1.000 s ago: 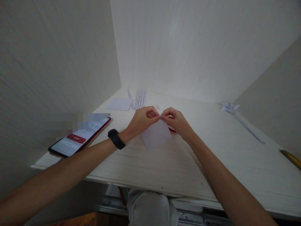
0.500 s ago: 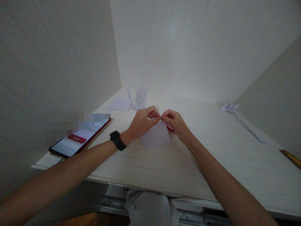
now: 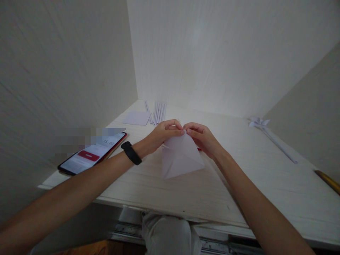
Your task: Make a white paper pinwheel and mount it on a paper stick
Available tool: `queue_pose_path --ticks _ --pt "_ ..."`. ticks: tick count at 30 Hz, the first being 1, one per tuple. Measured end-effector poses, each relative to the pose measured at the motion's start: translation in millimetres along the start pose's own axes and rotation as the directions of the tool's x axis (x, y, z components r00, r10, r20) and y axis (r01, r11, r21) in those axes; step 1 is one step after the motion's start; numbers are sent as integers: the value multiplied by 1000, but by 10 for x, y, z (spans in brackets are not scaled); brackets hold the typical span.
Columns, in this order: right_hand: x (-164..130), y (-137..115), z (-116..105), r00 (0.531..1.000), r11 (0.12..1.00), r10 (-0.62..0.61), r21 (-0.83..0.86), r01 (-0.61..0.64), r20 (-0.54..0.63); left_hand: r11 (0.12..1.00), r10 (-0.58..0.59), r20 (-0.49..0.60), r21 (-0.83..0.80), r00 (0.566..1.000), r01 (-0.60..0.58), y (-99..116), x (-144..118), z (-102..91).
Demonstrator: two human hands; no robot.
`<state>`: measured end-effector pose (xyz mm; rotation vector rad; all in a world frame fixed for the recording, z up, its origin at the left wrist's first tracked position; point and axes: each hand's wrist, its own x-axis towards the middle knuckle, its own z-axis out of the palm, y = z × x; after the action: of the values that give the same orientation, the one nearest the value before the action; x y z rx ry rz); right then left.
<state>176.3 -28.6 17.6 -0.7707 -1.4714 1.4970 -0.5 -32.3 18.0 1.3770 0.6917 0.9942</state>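
Observation:
A white sheet of paper (image 3: 181, 159) with crease lines hangs from my fingertips above the table. My left hand (image 3: 167, 134), below a black wristband, pinches the paper's top corner from the left. From the right, my right hand (image 3: 203, 137) pinches that same corner, its fingertips almost touching those of the left. Part of a small red object (image 3: 199, 149) shows behind the paper beside my right hand; the rest of it is hidden.
A phone (image 3: 92, 156) lies at the table's left edge. Several rolled paper sticks (image 3: 159, 112) and a stack of white paper (image 3: 136, 118) lie at the back left. A paper pinwheel on a stick (image 3: 259, 122) rests at the right, near a golden object (image 3: 328, 181).
The paper has turned and opened out, showing more of its creased face toward me. Both hands still pinch its top corner, with the fingers shifted slightly.

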Motion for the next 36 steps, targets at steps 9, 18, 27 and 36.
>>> queue_pose_path --ticks 9,18,27,36 --pt "-1 12 -4 997 996 -74 -38 75 9 999 -44 26 -26 999 44 41 -9 31" --pt "12 38 12 992 987 -121 -107 117 -34 999 -35 5 31 999 35 4 11 10" --pt "18 50 20 992 988 -124 -93 121 -32 999 -33 32 -8 999 33 16 6 26" --pt "11 7 50 984 975 -174 -146 166 -45 993 -28 59 -111 998 35 9 -16 29"
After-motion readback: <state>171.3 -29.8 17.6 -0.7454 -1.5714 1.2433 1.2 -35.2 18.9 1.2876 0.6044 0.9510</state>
